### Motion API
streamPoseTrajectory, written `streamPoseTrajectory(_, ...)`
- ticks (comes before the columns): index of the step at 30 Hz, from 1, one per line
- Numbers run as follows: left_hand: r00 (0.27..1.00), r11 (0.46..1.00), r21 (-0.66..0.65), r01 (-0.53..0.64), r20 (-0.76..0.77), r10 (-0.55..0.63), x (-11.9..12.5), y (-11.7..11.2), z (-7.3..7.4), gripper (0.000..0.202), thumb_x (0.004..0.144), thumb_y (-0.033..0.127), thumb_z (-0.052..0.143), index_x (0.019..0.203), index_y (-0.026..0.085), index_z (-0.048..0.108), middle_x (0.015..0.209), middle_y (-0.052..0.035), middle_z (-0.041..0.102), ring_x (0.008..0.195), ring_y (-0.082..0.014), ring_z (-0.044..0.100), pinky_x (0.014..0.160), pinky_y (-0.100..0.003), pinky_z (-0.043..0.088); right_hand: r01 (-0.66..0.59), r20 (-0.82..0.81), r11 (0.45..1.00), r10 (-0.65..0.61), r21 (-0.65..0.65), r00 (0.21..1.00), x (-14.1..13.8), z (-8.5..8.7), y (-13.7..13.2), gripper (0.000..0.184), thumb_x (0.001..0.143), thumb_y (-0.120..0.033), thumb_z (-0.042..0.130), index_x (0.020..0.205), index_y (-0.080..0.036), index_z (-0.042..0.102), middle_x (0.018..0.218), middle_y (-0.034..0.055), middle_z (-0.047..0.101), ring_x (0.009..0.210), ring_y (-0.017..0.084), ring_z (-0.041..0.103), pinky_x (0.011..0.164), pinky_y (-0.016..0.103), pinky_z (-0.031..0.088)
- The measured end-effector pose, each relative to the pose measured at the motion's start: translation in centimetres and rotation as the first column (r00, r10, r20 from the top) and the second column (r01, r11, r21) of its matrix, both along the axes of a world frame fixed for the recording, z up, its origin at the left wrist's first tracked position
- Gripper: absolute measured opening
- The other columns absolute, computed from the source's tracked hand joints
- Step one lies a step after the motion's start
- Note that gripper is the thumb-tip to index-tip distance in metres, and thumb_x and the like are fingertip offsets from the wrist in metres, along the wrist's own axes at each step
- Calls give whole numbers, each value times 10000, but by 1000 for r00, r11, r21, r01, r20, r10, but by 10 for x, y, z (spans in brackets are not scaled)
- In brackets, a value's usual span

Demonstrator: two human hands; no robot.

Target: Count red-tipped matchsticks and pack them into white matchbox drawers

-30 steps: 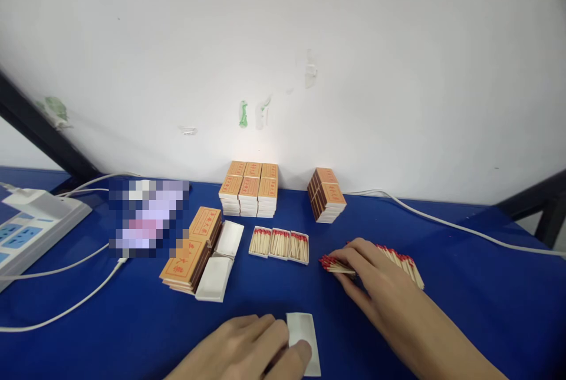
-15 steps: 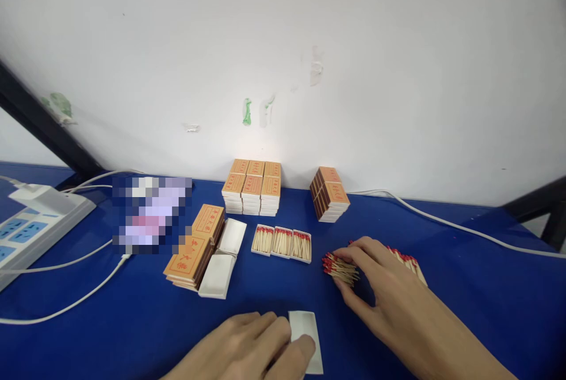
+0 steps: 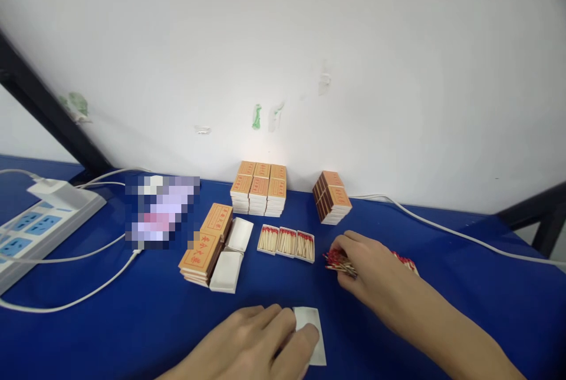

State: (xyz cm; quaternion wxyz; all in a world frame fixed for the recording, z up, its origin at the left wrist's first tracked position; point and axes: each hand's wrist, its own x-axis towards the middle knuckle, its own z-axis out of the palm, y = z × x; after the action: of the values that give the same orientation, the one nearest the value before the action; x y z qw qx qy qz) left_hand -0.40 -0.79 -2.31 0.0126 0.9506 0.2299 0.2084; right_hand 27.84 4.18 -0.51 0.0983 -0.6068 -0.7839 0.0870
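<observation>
On the right half of the blue desk (image 3: 486,274), a bundle of matches (image 3: 339,265) projects from beneath the right hand (image 3: 367,265), red heads toward the left. I see the right thumb and index finger closed about the bundle; the remaining fingertips are hidden from me. More loose matches (image 3: 405,262) lie behind the right hand, partly screened. The left hand (image 3: 260,333) sits at a white matchbox tray (image 3: 306,316), thumb across its top; I cannot tell whether its fingers clamp. Three filled trays (image 3: 286,242) stand side by side farther back.

Handling notes, by my judgement: the matches are light, stiff and brittle, apt to roll apart. Grip them across the wooden shafts, squeezing lightly, clear of the heads. The tray is probably thin card that dents easily; hold its side walls.
</observation>
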Motion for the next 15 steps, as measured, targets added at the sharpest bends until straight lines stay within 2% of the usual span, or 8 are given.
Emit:
streamPoseTrajectory(4,1000,1000,15,-12,10,12,0,0,-2,275,1051,96,647,1318,159,641,932,5,731,734,-221,762,641,-375,650,-24,-50,998,21,-62,999,3,12,-1,243,872,-22,620,920,-237,720,962,32,756,861,224,733,737,326,505)
streamPoseTrajectory(6,1000,1000,17,-16,4,16,0,0,-2,316,1034,97,655,1344,151,633,941,0,732,733,-226,757,634,-377,650,-29,-76,996,23,-86,997,7,17,-3,210,911,-72,626,925,-251,736,940,25,774,832,216,740,694,306,511)
streamPoseTrajectory(10,998,999,-5,-52,-32,52,-1,-3,6,406,1009,87,674,1408,142,618,993,-14,736,780,-236,775,691,-393,685,-26,-155,995,11,-99,988,19,21,-5,169,979,-176,624,928,-270,755,899,26,789,753,209,722,608,286,493)
streamPoseTrajectory(15,997,997,-18,-74,-10,74,0,-4,11,429,1016,76,648,1436,158,612,1046,-38,748,829,-235,805,723,-371,705,-3,-262,985,-43,-171,964,33,25,-5,99,955,-248,693,907,-264,778,808,8,770,674,200,680,592,291,503)
